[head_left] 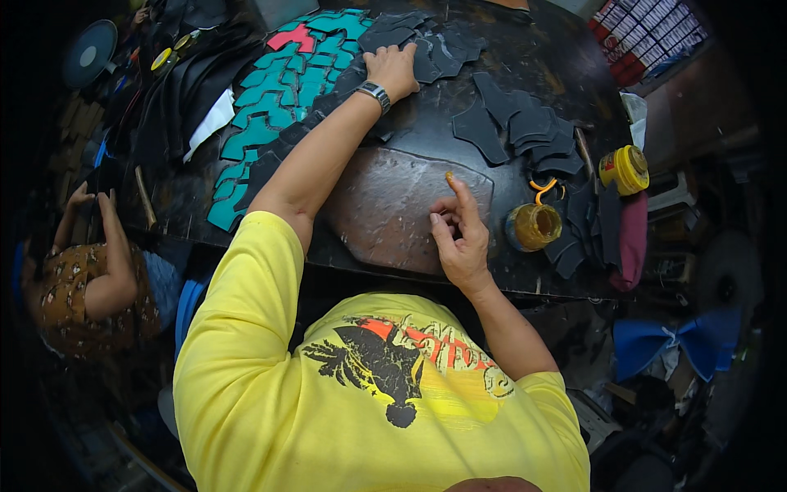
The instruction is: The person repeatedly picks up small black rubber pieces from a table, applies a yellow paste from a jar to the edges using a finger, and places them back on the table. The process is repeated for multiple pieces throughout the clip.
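Note:
My left hand [393, 72] reaches to the far side of the table, its fingers spread and touching the near edge of a pile of black cut pieces [447, 53]. No gripped piece shows in it. My right hand [464, 238] hovers above a worn brown slab [381, 205] at the near edge. Its index finger points up with a yellowish-brown smear on the tip; the thumb stands apart, other fingers curl, and nothing is held. Just right of it is an uncovered jar [534, 227] of yellowish-brown paste. Left of my left forearm lie overlapping rows of teal cut pieces [283, 98].
More black pieces [533, 123] lie right of the slab. Orange-handled scissors [545, 189] rest near the jar, with a yellow tub [625, 170] beyond. A red piece [293, 38] lies among the teal ones. Another person [102, 279] works at left. A wire basket [648, 41] stands far right.

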The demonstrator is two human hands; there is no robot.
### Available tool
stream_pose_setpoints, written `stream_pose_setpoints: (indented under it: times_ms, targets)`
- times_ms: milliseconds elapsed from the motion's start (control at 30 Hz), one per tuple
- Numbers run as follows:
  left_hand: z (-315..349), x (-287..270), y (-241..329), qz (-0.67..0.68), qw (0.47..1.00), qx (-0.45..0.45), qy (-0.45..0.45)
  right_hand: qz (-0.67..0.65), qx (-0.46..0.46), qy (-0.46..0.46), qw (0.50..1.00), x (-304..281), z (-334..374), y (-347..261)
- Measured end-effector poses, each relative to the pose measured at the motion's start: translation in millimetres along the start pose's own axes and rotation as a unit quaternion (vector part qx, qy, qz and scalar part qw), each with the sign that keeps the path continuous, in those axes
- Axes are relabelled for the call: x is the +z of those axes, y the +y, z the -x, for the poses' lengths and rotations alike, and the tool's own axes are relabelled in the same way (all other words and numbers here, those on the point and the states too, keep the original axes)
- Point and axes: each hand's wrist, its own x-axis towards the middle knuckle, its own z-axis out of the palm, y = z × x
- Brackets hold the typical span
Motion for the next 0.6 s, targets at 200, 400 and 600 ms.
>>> stream_pose_setpoints:
  times_ms: [200,400,600]
  targets:
    - [1,8,-5,0.028,0.999,-0.022,-0.004,0.005,-0.006,0.001,1.000,1,0,0]
    - [2,7,-2,0.028,0.999,-0.021,0.006,0.010,-0.002,0.003,1.000,1,0,0]
    - [-4,12,-5,0.146,0.985,-0.003,0.092,0.015,-0.006,0.005,1.000,0,0,-2]
